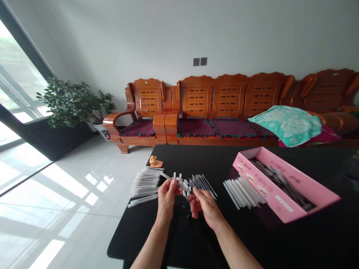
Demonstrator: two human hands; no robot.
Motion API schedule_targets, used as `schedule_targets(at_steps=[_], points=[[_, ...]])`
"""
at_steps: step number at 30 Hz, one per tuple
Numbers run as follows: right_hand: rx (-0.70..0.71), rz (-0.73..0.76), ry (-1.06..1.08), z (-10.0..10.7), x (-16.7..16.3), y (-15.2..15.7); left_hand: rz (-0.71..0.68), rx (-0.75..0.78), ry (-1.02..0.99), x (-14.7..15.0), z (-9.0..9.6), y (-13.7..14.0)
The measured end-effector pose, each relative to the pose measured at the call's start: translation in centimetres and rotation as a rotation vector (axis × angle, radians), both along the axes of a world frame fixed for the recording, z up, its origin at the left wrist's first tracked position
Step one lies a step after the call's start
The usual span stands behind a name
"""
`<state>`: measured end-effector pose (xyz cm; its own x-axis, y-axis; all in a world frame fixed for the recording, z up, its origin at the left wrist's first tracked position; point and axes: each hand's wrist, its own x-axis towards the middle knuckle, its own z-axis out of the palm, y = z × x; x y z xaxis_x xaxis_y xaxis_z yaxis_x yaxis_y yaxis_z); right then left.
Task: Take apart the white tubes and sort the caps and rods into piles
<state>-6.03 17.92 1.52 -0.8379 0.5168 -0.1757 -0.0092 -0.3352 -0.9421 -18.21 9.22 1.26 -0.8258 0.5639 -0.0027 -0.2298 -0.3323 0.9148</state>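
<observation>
A slim whitish pen barrel (pixel 179 184) slants between my hands above the black table. My left hand (pixel 167 194) pinches it near the middle, thumb on top. At its lower right end, the fingers of my right hand (pixel 204 204) are closed on it. Under and behind the hands lie short white pieces (pixel 180 175) like pen caps, and a bundle of thin dark-tipped pen refills (pixel 204 184). A stack of whitish pens or barrels (pixel 146 182) lies left of my left hand. Small black pieces (pixel 187 216) rest below my right hand.
More white tubes (pixel 244 192) lie beside an open pink box (pixel 283 200), which holds dark grey strips or pens. A small orange figurine (pixel 153 160) stands at the table's far left corner. Beyond the black table (pixel 179 243) is a wooden sofa (pixel 224 97).
</observation>
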Motion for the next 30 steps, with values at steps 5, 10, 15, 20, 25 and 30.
schedule_targets(at_steps=[5,10,15,20,25,30], points=[[0.071,-0.023,0.021,-0.3,0.1,0.1,0.004,-0.023,0.016,0.0,-0.2,0.1],[0.294,-0.115,-0.026,-0.2,0.3,0.4,0.025,-0.031,0.012,0.3,0.0,0.1],[0.21,-0.029,-0.053,-0.5,0.3,0.3,0.033,-0.028,0.011,0.3,0.1,0.1],[0.229,-0.051,-0.008,-0.7,0.4,0.2,0.023,-0.028,0.013,0.2,-0.2,0.1],[0.188,-0.059,-0.026,-1.0,0.7,0.9,0.059,-0.02,0.009,-0.2,-0.6,0.0],[0.326,-0.15,-0.149,-3.3,1.3,2.3,0.173,-0.004,-0.018,-0.8,-1.3,-0.2]])
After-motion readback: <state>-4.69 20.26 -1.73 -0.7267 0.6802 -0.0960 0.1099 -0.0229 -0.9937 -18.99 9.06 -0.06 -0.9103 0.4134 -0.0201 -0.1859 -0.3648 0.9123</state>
